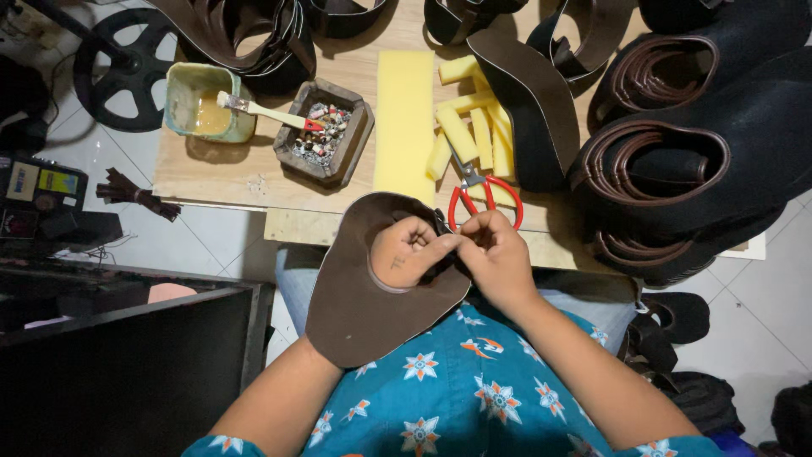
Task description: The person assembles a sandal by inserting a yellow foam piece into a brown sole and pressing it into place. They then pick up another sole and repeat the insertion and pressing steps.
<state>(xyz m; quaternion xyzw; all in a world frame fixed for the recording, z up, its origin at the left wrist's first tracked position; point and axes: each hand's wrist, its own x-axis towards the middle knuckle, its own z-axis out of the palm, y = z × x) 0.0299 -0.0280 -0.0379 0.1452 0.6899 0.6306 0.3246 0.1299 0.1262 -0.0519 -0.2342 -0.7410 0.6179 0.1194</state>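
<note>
Down over the person's lap, just off the near edge of the wooden desk [254,173], both hands work on a dark brown leather piece with a rounded opening cut in it [355,305]. The left hand [410,250] pokes up through that opening, its fingers curled and pressed onto the leather's rim. The right hand [495,254] meets it from the other side, fingers bunched together and pinching the same rim where the two hands touch.

Near the desk's left edge sits a worn pale-green square tub [207,101] holding a yellowish-tan paste. A small brush with a cream handle and red tip [266,112] has its bristle end in the tub, while its handle reaches across to a square dark wooden tray [326,131] just beside it, which is heaped with small grey, white and red scraps.

Red-handled scissors [482,195] lie at the near edge, just beyond the hands. Behind them is a flat yellow foam sheet [404,118] with cut yellow foam strips [474,127] beside it. Stacks of dark leather pieces with brown-edged openings [702,144] crowd the desk's right side.
</note>
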